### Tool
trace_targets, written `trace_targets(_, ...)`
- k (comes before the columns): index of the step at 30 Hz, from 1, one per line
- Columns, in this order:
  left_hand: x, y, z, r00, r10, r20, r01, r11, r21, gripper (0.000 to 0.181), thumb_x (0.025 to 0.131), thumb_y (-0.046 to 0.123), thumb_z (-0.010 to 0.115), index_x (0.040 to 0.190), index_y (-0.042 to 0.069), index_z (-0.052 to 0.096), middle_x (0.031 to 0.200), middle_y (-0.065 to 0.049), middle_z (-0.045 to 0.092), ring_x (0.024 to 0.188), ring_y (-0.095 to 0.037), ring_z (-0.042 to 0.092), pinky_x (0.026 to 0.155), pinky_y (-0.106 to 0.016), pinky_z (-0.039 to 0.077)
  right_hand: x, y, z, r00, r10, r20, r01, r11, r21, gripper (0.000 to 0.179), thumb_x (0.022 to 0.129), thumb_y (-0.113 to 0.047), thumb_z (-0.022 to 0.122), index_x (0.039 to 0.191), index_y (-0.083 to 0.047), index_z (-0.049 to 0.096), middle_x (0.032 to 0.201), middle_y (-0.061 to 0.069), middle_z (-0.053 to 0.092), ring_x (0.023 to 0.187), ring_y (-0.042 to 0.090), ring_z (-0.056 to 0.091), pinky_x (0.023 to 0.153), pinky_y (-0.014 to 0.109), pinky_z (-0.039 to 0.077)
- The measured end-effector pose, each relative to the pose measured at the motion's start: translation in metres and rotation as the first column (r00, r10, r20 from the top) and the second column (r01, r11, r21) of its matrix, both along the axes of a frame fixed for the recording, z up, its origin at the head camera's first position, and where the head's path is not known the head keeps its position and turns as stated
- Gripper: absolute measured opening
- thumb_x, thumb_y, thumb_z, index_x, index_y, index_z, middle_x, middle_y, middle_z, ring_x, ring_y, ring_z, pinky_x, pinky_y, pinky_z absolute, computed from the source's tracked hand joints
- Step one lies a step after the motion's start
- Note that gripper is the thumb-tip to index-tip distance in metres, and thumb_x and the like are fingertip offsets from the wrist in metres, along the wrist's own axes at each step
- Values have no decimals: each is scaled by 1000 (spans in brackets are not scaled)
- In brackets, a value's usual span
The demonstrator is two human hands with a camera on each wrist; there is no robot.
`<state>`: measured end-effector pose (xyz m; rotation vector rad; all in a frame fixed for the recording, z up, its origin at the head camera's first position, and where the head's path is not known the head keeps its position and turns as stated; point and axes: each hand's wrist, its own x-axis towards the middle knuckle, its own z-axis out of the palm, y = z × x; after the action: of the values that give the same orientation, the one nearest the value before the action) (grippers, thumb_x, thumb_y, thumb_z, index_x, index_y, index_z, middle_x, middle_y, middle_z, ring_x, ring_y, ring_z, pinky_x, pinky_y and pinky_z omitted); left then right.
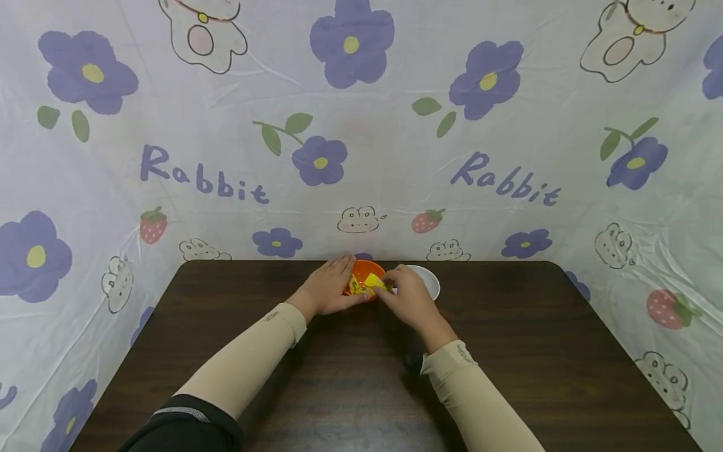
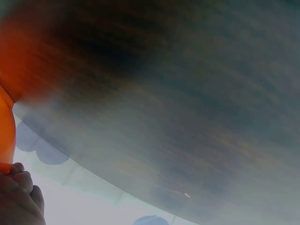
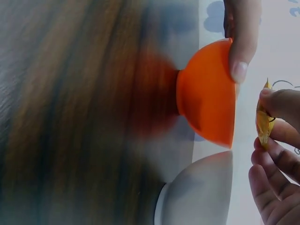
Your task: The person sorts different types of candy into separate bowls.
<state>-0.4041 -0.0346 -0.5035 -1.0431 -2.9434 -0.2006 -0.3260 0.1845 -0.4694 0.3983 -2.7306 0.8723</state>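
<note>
At the table's far edge, an orange bowl (image 1: 368,266) holds several yellow-wrapped candies (image 1: 356,287). My left hand (image 1: 326,290) grips this bowl from the left, thumb along its near side and fingers around the far side. Just above the bowl's rim, my right hand (image 1: 411,300) pinches one yellow-wrapped candy (image 3: 263,119) between thumb and fingertips. A white bowl (image 1: 430,281) stands right beside the orange one, partly hidden behind the right hand. The left wrist view catches only the orange bowl's side (image 2: 6,131) and a few left fingers (image 2: 23,180).
Both bowls stand on a dark brown wooden table (image 1: 350,389), close to its back edge. Behind it hangs a white cloth (image 1: 361,125) printed with flowers and rabbits. A small dark object (image 1: 413,362) lies near the right wrist.
</note>
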Motion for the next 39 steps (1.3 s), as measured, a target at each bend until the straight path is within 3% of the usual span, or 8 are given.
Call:
trace_targets(12,3,0,2,1000,1,-17,-1,1000,-28,103,101,79,34,168,0,24,176,-16,25,164,-31,26,133,-49,24,-11,-8,3,998,-24,55,24,1000,-7,36,98,-27,78,119,2,76,115,18,70,107,35,70,97,49,60)
trace_targets(20,1,0,-2,1000,4,-27,-5,999,-38,103,100,79,34,168,2,24,176,-15,25,164,-31,26,133,-49,23,-5,-3,5,999,-28,41,29,1000,-10,26,97,-24,78,109,-1,78,107,14,71,99,30,68,95,47,60)
trace_targets(27,2,0,0,1000,14,-6,-14,1000,-16,102,100,78,36,168,2,25,176,-15,26,164,-31,26,133,-49,22,2,6,2,999,-37,24,34,994,104,20,97,-30,76,98,-11,80,98,5,74,84,19,65,82,40,61)
trace_targets(32,2,0,-1,1000,24,-17,-24,1000,-21,102,100,78,37,168,3,26,176,-14,27,163,-32,28,133,-50,23,7,16,-1,998,-63,15,59,985,164,21,97,-37,75,98,-17,80,96,3,73,80,15,61,74,37,59)
trace_targets(39,1,1,2,1000,22,-10,-22,999,-23,104,99,79,36,168,3,25,176,-15,26,163,-33,28,133,-51,23,11,26,-1,997,-76,0,75,975,207,22,97,-37,73,100,-16,79,95,1,69,82,16,60,76,39,59)
